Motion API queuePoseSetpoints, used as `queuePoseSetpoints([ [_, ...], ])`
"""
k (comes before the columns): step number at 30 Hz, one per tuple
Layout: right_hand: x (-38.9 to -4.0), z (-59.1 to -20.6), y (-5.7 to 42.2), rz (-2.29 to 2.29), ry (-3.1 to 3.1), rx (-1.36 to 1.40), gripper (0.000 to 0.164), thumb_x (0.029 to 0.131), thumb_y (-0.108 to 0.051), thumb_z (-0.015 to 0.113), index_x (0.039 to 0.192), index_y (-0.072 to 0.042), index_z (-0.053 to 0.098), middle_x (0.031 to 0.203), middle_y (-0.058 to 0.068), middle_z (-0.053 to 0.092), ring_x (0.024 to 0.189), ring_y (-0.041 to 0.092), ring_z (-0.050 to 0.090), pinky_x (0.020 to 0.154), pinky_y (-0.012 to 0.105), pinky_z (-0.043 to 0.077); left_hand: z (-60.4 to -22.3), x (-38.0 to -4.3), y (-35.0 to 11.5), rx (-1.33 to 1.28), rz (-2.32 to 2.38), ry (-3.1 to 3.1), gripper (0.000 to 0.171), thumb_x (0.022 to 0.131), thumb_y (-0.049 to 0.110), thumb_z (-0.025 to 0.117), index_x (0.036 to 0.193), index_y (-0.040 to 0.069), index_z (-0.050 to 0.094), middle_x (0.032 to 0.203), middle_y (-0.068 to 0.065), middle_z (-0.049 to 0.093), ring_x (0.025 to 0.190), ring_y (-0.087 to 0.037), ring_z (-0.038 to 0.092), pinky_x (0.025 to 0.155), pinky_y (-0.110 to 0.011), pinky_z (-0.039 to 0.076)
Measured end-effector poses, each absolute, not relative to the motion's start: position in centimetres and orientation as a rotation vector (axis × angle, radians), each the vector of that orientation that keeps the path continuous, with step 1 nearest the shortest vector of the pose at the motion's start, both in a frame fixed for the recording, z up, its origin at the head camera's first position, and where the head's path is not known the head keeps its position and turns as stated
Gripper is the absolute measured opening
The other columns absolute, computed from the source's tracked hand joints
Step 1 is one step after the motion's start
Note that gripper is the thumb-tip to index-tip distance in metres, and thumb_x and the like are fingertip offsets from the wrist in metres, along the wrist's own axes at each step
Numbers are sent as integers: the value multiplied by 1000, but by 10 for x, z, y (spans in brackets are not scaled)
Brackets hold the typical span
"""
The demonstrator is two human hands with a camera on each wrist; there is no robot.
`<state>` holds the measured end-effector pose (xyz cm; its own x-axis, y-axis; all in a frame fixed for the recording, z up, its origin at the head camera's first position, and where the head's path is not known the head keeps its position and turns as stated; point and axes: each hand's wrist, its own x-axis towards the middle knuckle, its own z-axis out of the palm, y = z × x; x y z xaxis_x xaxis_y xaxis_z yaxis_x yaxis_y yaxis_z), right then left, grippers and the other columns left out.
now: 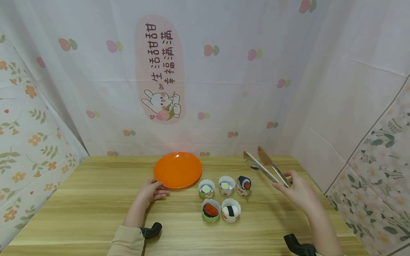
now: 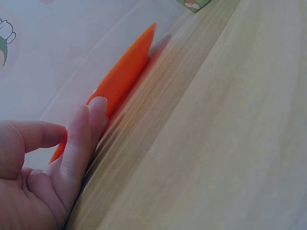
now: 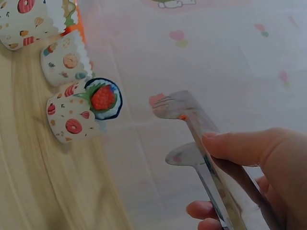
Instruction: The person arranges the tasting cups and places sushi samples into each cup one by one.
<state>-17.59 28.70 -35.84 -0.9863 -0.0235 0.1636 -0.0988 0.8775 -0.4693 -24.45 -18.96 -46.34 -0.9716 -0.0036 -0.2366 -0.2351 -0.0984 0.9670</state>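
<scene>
At the back left of the table lies an orange plate (image 1: 177, 170). My left hand (image 1: 148, 195) is at its left rim; in the left wrist view the thumb and fingers (image 2: 76, 143) pinch the plate's edge. My right hand (image 1: 299, 192) holds metal tongs (image 1: 269, 173) on the right, their two arms spread apart and pointing away. Nothing is between the tong heads in the right wrist view. Left of the tongs, a paper cup holds a sushi hand roll (image 1: 245, 184) with red filling. Other cups hold roe sushi (image 1: 210, 209) and a white piece with a black band (image 1: 230, 211).
Two more paper cups hold white rolls with yellow centres, a left roll (image 1: 206, 188) and a right roll (image 1: 225, 186). A printed curtain (image 1: 230, 89) hangs behind the wooden table (image 1: 96, 199), and floral cloth (image 1: 381, 167) borders the right side.
</scene>
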Motion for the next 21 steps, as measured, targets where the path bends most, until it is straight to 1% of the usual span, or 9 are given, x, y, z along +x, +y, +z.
queuePoseSetpoints([
  [2,-177,-360,289,741,-2899,75,81,87,-56,61,131,9,41,96,25,63,64,20,55,49,32,43,-463,-244,-190,-265,2204,1997,36,101,6,43,132,-11,35,82,-15,67,70,-22,70,64,-31,58],
  [6,-181,-364,292,776,-2910,25,85,87,-59,59,133,10,38,87,15,62,62,20,52,47,32,41,-463,-243,-190,-260,2205,1998,37,101,7,44,132,-11,35,83,-15,67,71,-23,70,65,-32,58],
  [8,-182,-367,294,788,-2909,2,86,87,-60,59,133,9,38,85,13,61,61,20,51,47,33,40,-463,-243,-190,-258,2205,1998,37,101,7,44,133,-11,35,83,-15,67,71,-23,70,66,-32,58],
  [11,-186,-372,297,784,-2901,-23,87,86,-62,58,132,10,38,86,15,61,63,21,53,48,33,41,-463,-243,-190,-259,2207,1995,37,101,7,44,132,-11,36,83,-15,67,71,-23,70,66,-32,58],
  [17,-192,-385,303,753,-2895,-60,88,85,-64,58,129,11,41,94,24,62,75,30,60,51,38,46,-463,-244,-190,-264,2204,1996,36,101,7,44,131,-11,36,83,-16,67,70,-23,70,65,-32,58],
  [21,-195,-391,303,757,-2904,-89,86,86,-61,59,130,11,41,95,24,62,77,33,60,54,41,47,-464,-244,-190,-260,2204,1994,35,101,6,43,131,-11,36,83,-16,67,70,-23,70,64,-31,58],
])
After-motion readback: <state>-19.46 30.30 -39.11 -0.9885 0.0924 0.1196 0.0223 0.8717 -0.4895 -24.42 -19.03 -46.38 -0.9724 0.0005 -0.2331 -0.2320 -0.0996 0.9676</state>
